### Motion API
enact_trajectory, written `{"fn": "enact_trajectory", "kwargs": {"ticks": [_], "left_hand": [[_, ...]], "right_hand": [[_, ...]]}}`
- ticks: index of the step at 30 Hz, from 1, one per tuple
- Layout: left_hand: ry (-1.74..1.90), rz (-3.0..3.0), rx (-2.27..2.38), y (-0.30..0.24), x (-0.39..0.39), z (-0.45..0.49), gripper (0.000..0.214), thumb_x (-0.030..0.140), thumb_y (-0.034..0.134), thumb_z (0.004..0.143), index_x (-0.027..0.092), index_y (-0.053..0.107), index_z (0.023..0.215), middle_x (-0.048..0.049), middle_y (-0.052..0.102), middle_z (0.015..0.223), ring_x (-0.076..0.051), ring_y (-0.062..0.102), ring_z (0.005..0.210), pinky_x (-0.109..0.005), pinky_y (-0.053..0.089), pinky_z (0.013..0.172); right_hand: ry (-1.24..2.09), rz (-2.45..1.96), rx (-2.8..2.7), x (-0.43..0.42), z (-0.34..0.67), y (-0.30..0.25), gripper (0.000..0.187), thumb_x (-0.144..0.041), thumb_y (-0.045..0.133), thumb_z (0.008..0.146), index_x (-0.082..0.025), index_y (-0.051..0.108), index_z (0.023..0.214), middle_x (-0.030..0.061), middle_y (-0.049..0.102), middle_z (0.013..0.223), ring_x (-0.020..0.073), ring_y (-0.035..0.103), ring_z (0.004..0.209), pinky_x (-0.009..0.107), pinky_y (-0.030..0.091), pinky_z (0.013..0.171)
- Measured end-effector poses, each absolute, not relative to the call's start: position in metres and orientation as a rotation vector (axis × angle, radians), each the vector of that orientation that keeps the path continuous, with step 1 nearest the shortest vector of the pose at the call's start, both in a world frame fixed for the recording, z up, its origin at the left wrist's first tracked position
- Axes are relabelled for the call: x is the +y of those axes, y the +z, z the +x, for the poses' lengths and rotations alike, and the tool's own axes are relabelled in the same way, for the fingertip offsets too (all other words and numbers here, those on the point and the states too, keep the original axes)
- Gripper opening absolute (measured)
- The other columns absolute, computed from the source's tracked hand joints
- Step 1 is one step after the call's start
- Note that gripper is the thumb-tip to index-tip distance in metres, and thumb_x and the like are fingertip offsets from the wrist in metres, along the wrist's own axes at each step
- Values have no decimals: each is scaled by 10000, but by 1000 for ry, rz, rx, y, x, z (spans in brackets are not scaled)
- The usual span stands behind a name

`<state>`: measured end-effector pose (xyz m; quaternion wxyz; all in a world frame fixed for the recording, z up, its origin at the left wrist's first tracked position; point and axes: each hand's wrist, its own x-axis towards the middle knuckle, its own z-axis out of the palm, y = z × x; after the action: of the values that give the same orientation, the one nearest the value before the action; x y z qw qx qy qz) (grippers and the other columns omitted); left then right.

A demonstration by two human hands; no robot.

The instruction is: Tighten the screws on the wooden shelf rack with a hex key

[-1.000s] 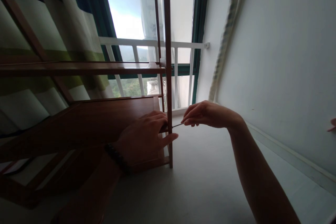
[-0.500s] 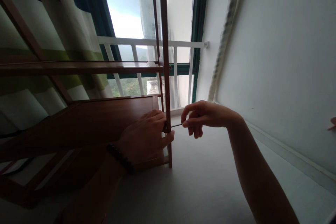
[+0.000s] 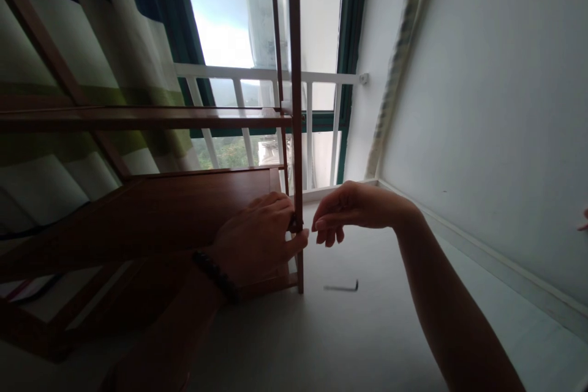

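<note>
Head view: a smooth, reddish-brown wooden post point(image 3: 297, 153); right of its lower end, a thin L-shaped metal hex key point(image 3: 340, 288), blurred, now out of the right hand point(image 3: 346, 211), which hangs empty beside the post, wrist bent, fingers loosely curled. The left hand point(image 3: 260, 229) clasps the post, thumb across it.

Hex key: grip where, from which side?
Hex key: likely middle of long leg, with the right hand from above. The long leg runs crosswise below that hand; the short leg turns up at its right end. Blurred; can't tell if it touches the floor.
</note>
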<state>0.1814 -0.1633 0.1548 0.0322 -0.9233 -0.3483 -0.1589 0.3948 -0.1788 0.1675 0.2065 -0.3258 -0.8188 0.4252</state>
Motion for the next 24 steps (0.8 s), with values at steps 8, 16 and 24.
{"fn": "enact_trajectory", "kwargs": {"ticks": [8, 16, 24], "left_hand": [[-1083, -2384, -904, 108, -218, 181, 288, 249, 557, 801, 127, 515, 1059, -162, 415, 1312, -338, 320, 1293, -547, 312, 1056], [-227, -3355, -43, 12, -272, 206, 447, 285, 366, 934, 285, 341, 1381, 42, 395, 1450, -219, 331, 1348, -449, 258, 1126], [-183, -3400, -69, 17, -263, 208, 477, 300, 334, 946, 258, 289, 1420, 29, 321, 1484, -229, 280, 1373, -458, 213, 1138]], "right_hand": [[1204, -1645, -2152, -141, 404, 128, 197, -247, 579, 858, -64, 650, 842, 70, 704, 735, 107, 664, 622, 208, 547, 575], [1229, -1742, -1939, -114, 416, 75, 184, -256, 566, 871, -99, 615, 790, 40, 681, 685, 106, 645, 575, 220, 525, 550], [1335, -1890, -1873, -125, 444, 68, 222, -315, 621, 830, -94, 602, 816, 65, 692, 733, 138, 668, 614, 257, 547, 598]]}}
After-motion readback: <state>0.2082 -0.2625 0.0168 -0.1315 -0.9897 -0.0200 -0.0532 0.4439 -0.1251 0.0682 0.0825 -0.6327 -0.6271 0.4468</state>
